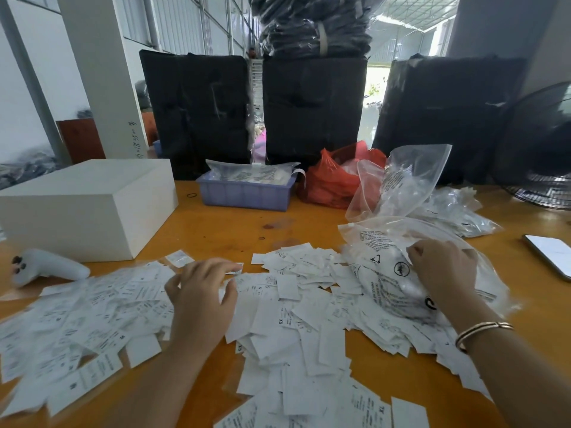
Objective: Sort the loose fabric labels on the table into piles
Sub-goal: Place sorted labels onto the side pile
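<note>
Warehouse bay behind, pale wall panels and black wrapped bundles (197, 112) stacked at the far edge of your orange-yellow table (234, 223).

Your left hand (200, 298) lies palm-down over the fabric labels (287, 307), fingers spread and lightly bent — the fingertips touch the loose slips, and you cannot tell whether any single one is pinched. Your right hand (441, 267) rests on a printed clear plastic bag (392, 273), fingers curled and nipping the film near its top; a gold bangle (482, 330) sits on that wrist.

The labels cover the near half of the table in one wide white scatter — thick on the left, thinner toward the middle, some tucked under the bag. A few show "XS" or "S" print.

Outward: a white handheld controller (46, 267) lies at the left edge of the scatter, beside a white box (89, 205). Farther back, a lilac plastic tray (244, 193) holds bagged items, a red plastic bag (333, 180) slumps beside it, and an upright clear bag (404, 177) leans there. A phone (550, 253) lies at far right, near a black fan (540, 149).
</note>
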Demonstrator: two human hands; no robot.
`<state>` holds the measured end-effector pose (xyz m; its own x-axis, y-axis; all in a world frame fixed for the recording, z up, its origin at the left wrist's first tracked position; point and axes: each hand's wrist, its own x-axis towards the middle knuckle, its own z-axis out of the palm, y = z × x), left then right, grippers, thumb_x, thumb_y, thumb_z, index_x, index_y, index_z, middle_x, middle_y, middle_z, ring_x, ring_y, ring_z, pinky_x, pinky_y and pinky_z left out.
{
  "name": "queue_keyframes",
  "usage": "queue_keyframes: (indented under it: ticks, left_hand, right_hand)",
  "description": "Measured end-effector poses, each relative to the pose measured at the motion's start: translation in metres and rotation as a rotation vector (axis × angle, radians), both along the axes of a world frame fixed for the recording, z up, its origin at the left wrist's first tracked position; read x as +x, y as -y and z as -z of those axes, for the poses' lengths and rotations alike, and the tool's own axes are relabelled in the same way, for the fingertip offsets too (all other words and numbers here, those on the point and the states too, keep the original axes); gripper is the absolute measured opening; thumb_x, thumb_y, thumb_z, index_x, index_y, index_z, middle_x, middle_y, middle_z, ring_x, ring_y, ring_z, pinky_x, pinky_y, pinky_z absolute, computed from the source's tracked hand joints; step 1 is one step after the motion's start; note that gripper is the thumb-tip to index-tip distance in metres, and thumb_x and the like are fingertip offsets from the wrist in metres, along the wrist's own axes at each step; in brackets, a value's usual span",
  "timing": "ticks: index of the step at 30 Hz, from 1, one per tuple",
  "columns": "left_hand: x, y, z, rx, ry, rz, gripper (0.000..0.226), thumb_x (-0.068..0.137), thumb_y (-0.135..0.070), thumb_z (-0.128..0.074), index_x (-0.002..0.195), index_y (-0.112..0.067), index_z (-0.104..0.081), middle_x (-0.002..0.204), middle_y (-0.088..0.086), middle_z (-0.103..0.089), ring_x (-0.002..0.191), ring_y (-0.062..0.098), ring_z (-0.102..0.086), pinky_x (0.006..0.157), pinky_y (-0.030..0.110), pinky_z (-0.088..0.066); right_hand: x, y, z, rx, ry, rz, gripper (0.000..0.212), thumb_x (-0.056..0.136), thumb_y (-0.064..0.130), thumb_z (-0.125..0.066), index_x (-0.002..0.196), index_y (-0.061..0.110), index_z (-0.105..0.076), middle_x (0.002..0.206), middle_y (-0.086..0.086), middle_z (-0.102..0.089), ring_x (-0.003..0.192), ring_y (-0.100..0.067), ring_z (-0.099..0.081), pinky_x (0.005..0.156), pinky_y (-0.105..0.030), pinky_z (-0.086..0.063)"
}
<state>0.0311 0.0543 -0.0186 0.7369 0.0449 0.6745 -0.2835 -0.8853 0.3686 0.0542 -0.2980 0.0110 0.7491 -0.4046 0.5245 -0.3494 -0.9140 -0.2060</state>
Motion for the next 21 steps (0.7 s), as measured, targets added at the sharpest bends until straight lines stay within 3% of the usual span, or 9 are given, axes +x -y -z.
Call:
queue_keyframes:
  ticks: [2,4,6,7,12,15,18,21]
  left_hand:
    - [-0.001,0.002,0.001,0.01,-0.001,0.056,0.023,0.078,-0.007,-0.072,0.096,-0.022,-0.069,0.103,-0.003,-0.067,0.106,0.023,-0.057,0.087,0.034,-0.025]
    - [-0.002,0.004,0.001,0.017,-0.013,0.092,0.023,0.078,-0.007,-0.072,0.096,-0.022,-0.069,0.103,-0.003,-0.068,0.105,0.023,-0.058,0.088,0.034,-0.027]
    - [-0.002,0.006,0.002,0.027,-0.039,0.113,0.022,0.079,-0.008,-0.072,0.095,-0.023,-0.069,0.103,-0.004,-0.068,0.105,0.022,-0.058,0.09,0.036,-0.028]
    - [-0.002,0.006,0.003,0.028,-0.052,0.123,0.022,0.08,-0.009,-0.071,0.095,-0.024,-0.069,0.103,-0.005,-0.067,0.105,0.021,-0.058,0.09,0.036,-0.028]
    - [0.0,0.007,0.006,0.039,-0.064,0.153,0.021,0.08,-0.01,-0.071,0.095,-0.026,-0.069,0.102,-0.007,-0.067,0.104,0.018,-0.058,0.09,0.032,-0.025]
    - [-0.001,0.008,0.005,0.04,-0.075,0.161,0.021,0.08,-0.01,-0.071,0.094,-0.026,-0.069,0.101,-0.008,-0.067,0.104,0.019,-0.058,0.09,0.031,-0.024]
    - [-0.002,0.009,0.003,0.044,-0.079,0.169,0.02,0.081,-0.01,-0.071,0.094,-0.025,-0.069,0.101,-0.006,-0.068,0.104,0.019,-0.059,0.091,0.031,-0.025]
    - [-0.004,0.01,0.001,0.035,-0.076,0.184,0.019,0.082,-0.009,-0.069,0.094,-0.024,-0.07,0.101,-0.007,-0.068,0.104,0.019,-0.059,0.091,0.03,-0.024]
  right_hand:
    - [0.0,-0.005,-0.001,0.011,0.078,-0.047,0.031,0.091,0.02,-0.052,0.061,0.015,-0.059,0.056,0.001,-0.058,0.058,-0.019,-0.051,0.074,-0.035,-0.026]
    - [0.003,-0.009,-0.003,0.058,0.048,-0.087,0.015,0.092,0.024,-0.055,0.086,0.018,-0.066,0.085,0.0,-0.069,0.081,-0.022,-0.062,0.083,-0.037,-0.031]
    - [0.005,-0.009,-0.004,0.061,-0.189,-0.04,0.022,0.094,0.026,-0.051,0.11,0.018,-0.064,0.113,-0.003,-0.065,0.106,-0.024,-0.057,0.092,-0.036,-0.035]
    - [0.006,-0.008,-0.004,0.064,-0.293,-0.011,0.023,0.095,0.023,-0.048,0.111,0.018,-0.064,0.118,-0.004,-0.062,0.109,-0.025,-0.055,0.093,-0.036,-0.036]
    - [0.006,-0.01,-0.004,0.119,-0.3,0.022,0.024,0.091,0.011,-0.045,0.099,0.019,-0.067,0.108,-0.006,-0.062,0.099,-0.026,-0.055,0.09,-0.036,-0.041]
    - [0.003,-0.011,-0.005,0.073,-0.242,0.031,0.024,0.088,0.01,-0.042,0.081,0.02,-0.063,0.089,-0.001,-0.061,0.082,-0.022,-0.052,0.083,-0.034,-0.031]
    - [-0.001,-0.012,-0.006,-0.042,-0.161,0.015,0.029,0.089,0.013,-0.045,0.064,0.018,-0.06,0.07,0.002,-0.059,0.068,-0.018,-0.05,0.075,-0.033,-0.026]
    - [-0.006,-0.021,-0.012,-0.07,0.026,-0.057,0.027,0.089,0.013,-0.051,0.065,0.014,-0.061,0.059,0.003,-0.055,0.058,-0.018,-0.047,0.073,-0.033,-0.025]
